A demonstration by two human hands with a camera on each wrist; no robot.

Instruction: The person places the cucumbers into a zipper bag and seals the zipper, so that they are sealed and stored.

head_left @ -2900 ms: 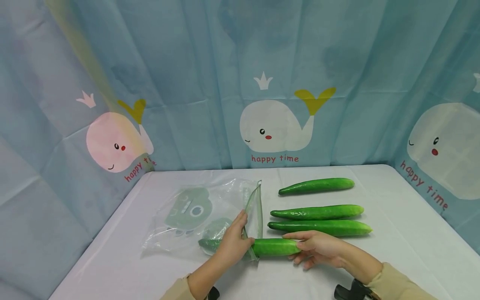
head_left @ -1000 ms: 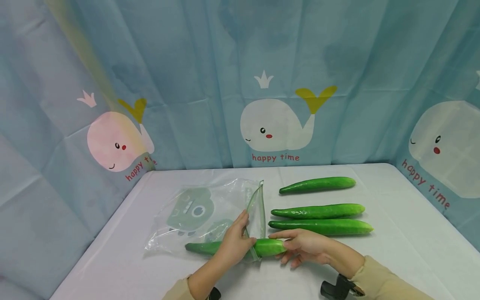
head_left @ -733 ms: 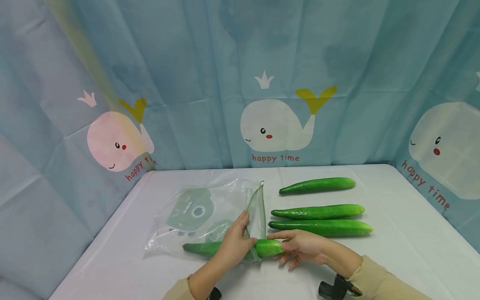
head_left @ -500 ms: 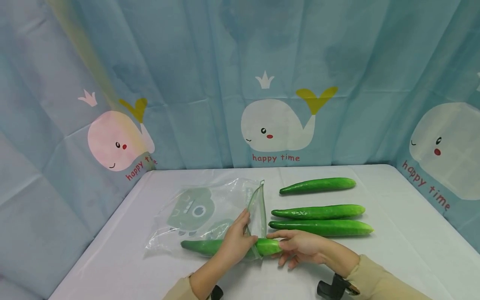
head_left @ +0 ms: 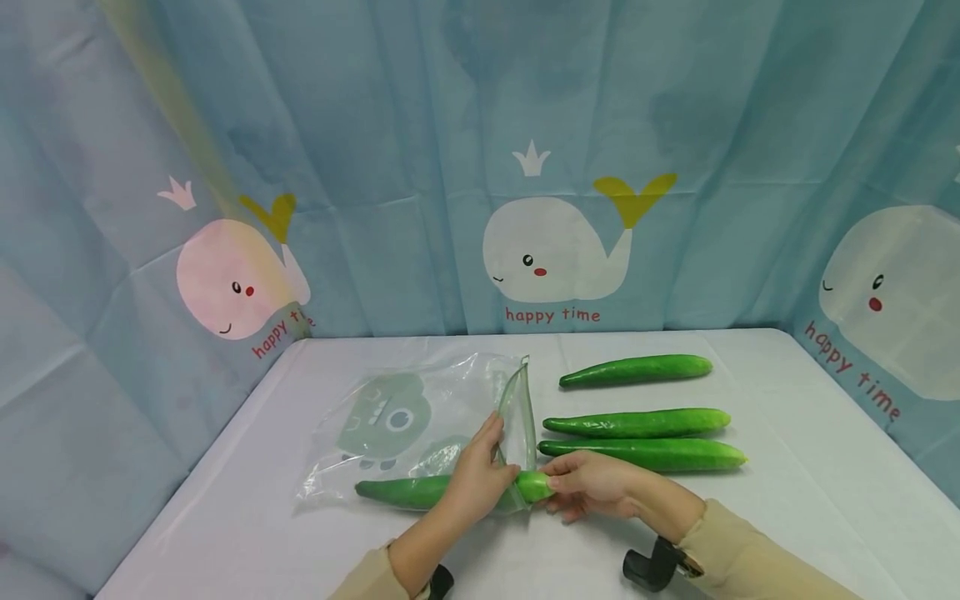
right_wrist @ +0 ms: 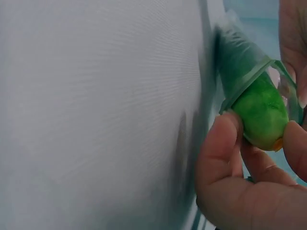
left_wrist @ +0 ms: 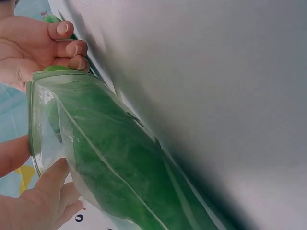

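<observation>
A clear zip bag (head_left: 457, 375) with a green print lies on the table, its mouth facing right. Most of a cucumber (head_left: 401, 492) is inside it along the near side, and only the pale green end pokes out. My left hand (head_left: 480, 471) holds the bag's mouth, thumb and fingers at the green rim (left_wrist: 31, 115) in the left wrist view. With the fingertips of my right hand (head_left: 600, 483) I grip the exposed cucumber end (right_wrist: 263, 117), right beside the bag's opening. My left forearm and hand cover part of the bagged cucumber in the head view.
Right of the bag lie three more cucumbers: a far one (head_left: 637, 371), a middle one (head_left: 637, 423) and a near one (head_left: 645, 455) just behind my right hand. A blue whale-print curtain (head_left: 420, 250) walls the white table (head_left: 247, 467) at the back and sides.
The cucumber has slid left, deeper into the bag, and my right hand has moved left with it. My left hand has stayed at the bag's mouth. The other cucumbers have not moved.
</observation>
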